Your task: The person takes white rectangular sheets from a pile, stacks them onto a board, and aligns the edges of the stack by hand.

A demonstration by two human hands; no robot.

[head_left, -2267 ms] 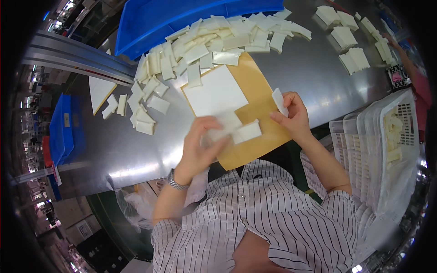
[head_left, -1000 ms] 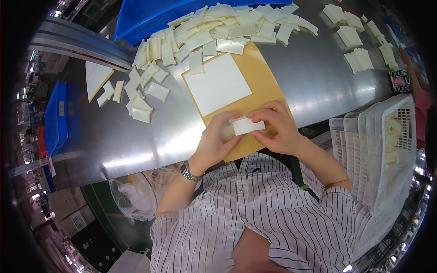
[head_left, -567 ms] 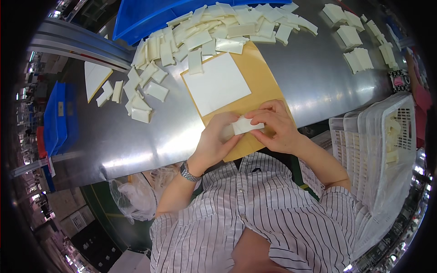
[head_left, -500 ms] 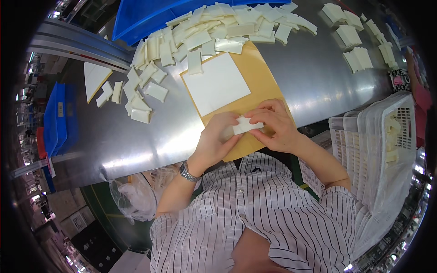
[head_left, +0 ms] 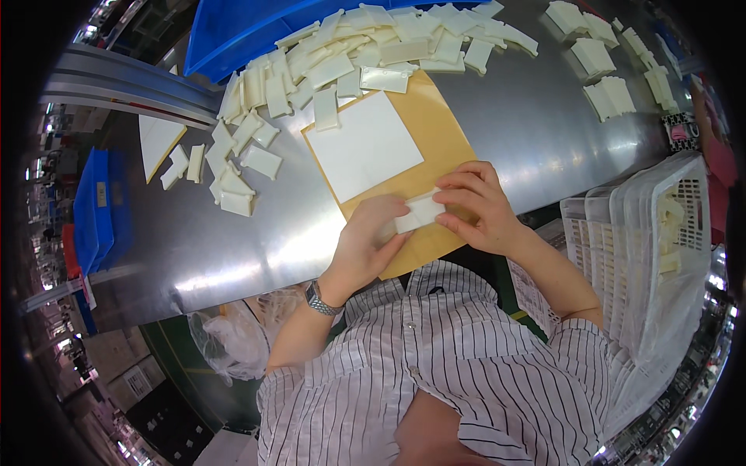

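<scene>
A small white rectangular plastic part is held between my two hands, just above a tan paper sheet on the metal table. My left hand grips its left end, with the thumb below and the fingers above. My right hand pinches the right end between thumb and curled fingers. Beyond my hands lies a square white sheet on the tan paper. One cream plastic part rests across that sheet's far edge.
A large pile of cream plastic parts spreads along the far side, before a blue bin. Stacked parts stand at the far right. White plastic crates are beside the table on the right; another blue bin is at the left.
My right hand has shifted slightly, its fingers now farther toward the part's right end, so more of the white part shows. My left hand stays nearly in place.
</scene>
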